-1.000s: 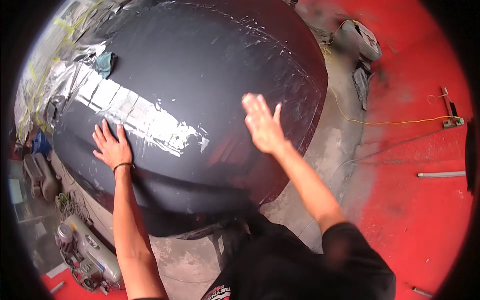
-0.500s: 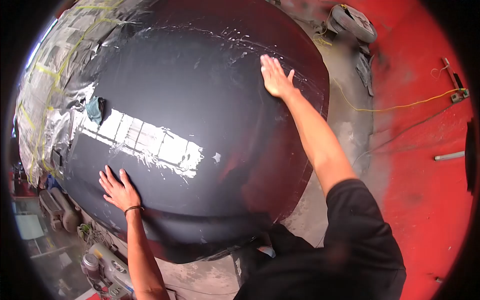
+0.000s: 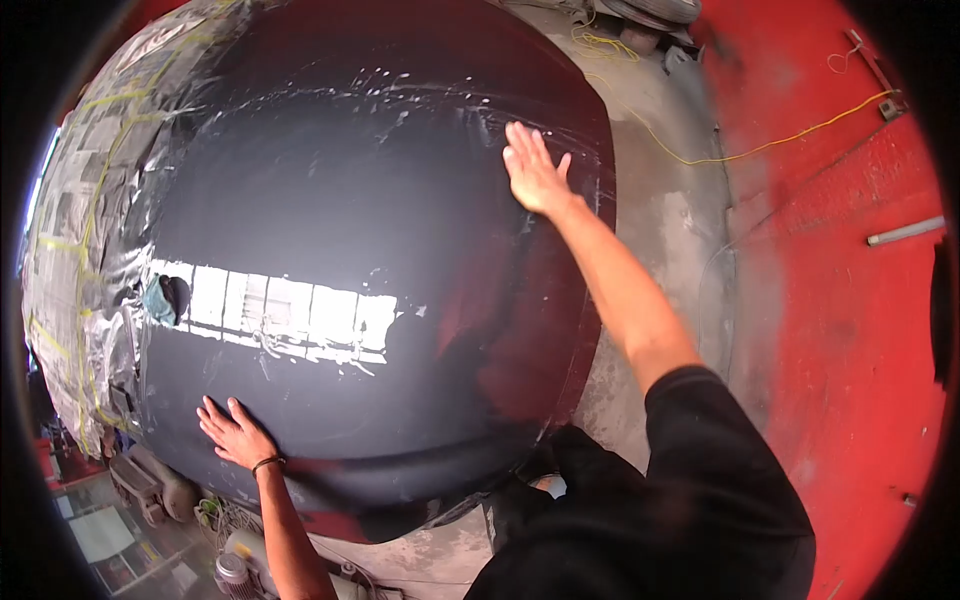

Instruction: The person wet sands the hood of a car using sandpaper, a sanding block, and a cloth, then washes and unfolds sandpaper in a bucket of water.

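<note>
A dark, glossy car hood (image 3: 330,190) fills the middle of the head view, with wet streaks and a bright window reflection on it. My right hand (image 3: 537,175) lies flat near the hood's right side, fingers stretched out and thumb spread. Nothing shows in it, though its palm side is hidden. At the lower left, my left hand (image 3: 237,437) rests on the hood with its fingers apart and a dark band at the wrist. A crumpled teal cloth (image 3: 160,300) sits by the hood's left edge, away from both hands.
Paper and plastic masking (image 3: 75,240) with yellow tape covers the car at the left. A motor-like machine (image 3: 235,575) stands on the floor at lower left. A yellow cord (image 3: 690,160) runs over the floor toward the red wall (image 3: 820,330). A tire (image 3: 655,12) lies at the top right.
The camera view has turned, so the cloth and window reflection sit lower in the picture. Both hands stay flat on the hood, the right one appearing slightly lower and farther left in the picture.
</note>
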`<state>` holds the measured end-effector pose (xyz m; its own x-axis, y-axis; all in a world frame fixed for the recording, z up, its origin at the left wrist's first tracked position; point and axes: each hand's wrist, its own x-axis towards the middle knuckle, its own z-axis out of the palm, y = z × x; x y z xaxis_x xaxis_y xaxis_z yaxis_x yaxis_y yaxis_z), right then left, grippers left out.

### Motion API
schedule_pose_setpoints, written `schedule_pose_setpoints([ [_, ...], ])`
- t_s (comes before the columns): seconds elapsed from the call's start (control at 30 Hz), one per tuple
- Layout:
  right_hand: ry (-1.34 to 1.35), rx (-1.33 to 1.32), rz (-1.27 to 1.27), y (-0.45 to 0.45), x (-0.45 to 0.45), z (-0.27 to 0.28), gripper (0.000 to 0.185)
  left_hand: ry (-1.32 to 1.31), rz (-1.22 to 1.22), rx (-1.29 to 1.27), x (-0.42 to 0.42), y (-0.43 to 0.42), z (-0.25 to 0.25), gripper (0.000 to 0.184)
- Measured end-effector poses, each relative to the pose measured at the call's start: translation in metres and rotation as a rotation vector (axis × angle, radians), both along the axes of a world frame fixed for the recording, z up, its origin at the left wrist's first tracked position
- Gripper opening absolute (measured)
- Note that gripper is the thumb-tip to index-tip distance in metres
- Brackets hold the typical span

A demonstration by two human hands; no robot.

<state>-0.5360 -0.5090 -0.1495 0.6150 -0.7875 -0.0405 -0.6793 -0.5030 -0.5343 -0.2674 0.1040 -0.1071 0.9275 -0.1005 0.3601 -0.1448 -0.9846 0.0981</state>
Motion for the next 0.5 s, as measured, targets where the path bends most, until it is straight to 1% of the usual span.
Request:
schedule_pose_setpoints([
  [0.1,0.006,-0.015,0.061,0.057,-0.046,-0.010,0.066,0.005,0.014,-0.003,0.008,0.003,-0.003,0.071],
  [0.17,0.061,-0.019,0.154,0.057,-0.072,-0.016,0.066,-0.005,0.006,-0.021,0.006,0.009,-0.008,0.071],
  [0.27,0.050,-0.029,0.053,0.002,-0.062,-0.029,0.065,-0.019,-0.001,-0.016,0.016,0.012,-0.013,0.071],
  [0.33,0.009,0.072,-0.040,-0.024,-0.054,-0.024,0.064,-0.023,-0.006,-0.014,0.019,0.013,-0.013,0.071],
  [0.4,-0.017,0.064,-0.060,-0.016,-0.054,-0.030,0.065,-0.004,0.004,-0.021,0.012,0.011,-0.008,0.072],
  [0.5,-0.001,0.053,-0.026,0.041,-0.092,-0.041,0.066,0.002,0.009,-0.024,0.016,0.005,-0.004,0.072],
])
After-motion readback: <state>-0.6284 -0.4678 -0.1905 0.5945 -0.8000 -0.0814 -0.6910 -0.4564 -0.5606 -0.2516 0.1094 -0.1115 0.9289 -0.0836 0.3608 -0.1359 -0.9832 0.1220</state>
